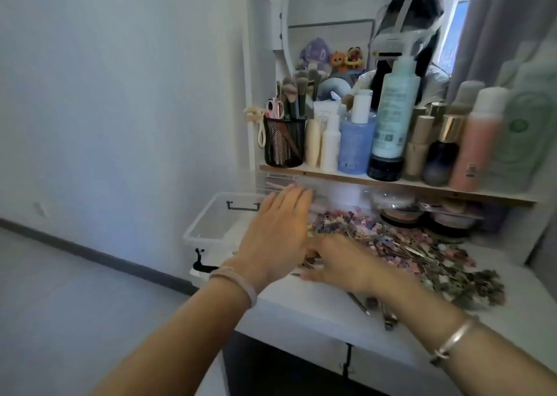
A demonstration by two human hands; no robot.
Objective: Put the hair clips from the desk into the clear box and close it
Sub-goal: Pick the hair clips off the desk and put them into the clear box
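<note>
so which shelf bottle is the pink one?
The pink bottle with a white cap, right of the dark gold-capped bottle; others are teal, blue, cream, gold or green.

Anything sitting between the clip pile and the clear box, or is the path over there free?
Nothing visible blocks it. The clear box stands open-topped just left of the hair clips; only the left hand, fingers straight, is over the gap between them. The right hand rests on the pile's near edge.

Forearms bare. Left hand (275,233): pale pink bangle (241,285) and thinner pale band at the wrist. Right hand (337,261): slim silver bangle (455,337) at the wrist.
</note>
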